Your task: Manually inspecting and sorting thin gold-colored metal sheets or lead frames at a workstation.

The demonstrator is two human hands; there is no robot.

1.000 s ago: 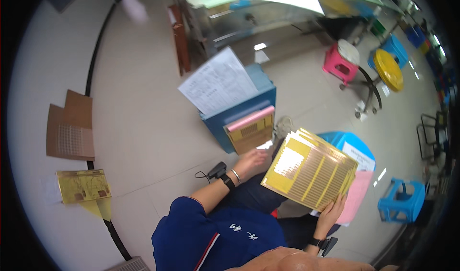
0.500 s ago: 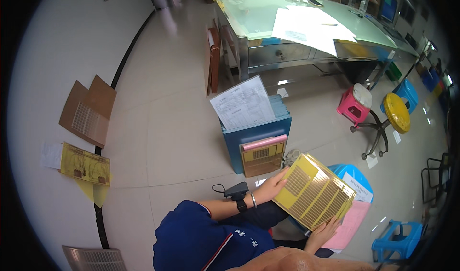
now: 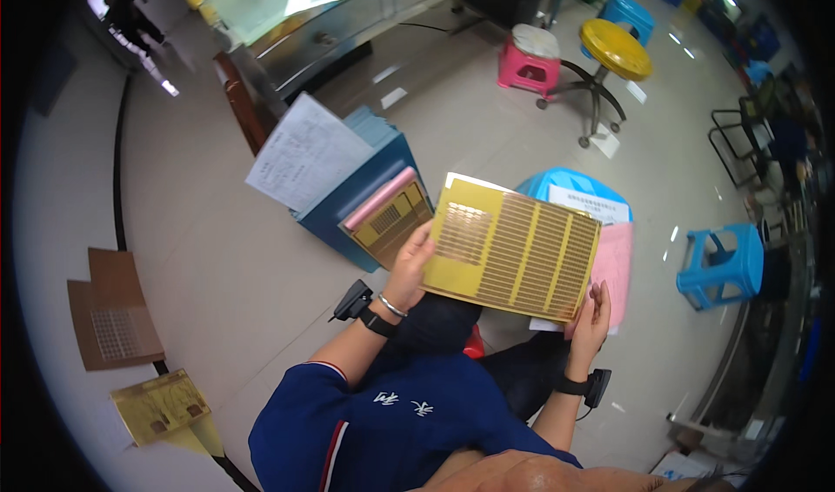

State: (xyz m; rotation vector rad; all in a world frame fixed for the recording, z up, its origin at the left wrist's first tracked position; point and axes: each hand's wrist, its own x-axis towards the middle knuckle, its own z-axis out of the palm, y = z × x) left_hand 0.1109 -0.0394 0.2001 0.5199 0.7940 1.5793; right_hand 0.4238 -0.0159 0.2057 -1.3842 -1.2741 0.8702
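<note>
A yellow circuit board panel [image 3: 513,253] with rows of copper-coloured pads is held up over my lap, slightly tilted. My left hand [image 3: 410,261] is closed on its left edge, the thumb on the front face and the other fingers hidden behind. Beside the lower right corner is my right hand [image 3: 593,318], its fingers partly bent and apart. That hand is close against the panel edge, but I cannot tell whether it touches. Behind the panel, a pink sheet [image 3: 614,270] and a white printed paper [image 3: 587,203] lie on a blue stool [image 3: 557,180].
Left of my knees stands a blue box [image 3: 365,209] with a printed sheet [image 3: 309,154] on top and another panel [image 3: 396,222] against it. Beyond are a glass-topped table [image 3: 252,9], a pink stool [image 3: 529,61] and a yellow swivel stool [image 3: 614,48]. Another blue stool [image 3: 722,266] is at right.
My view has turned right. The panel is lifted and turned more level, its face toward me. My right hand has gone from its lower face to beside the right corner.
</note>
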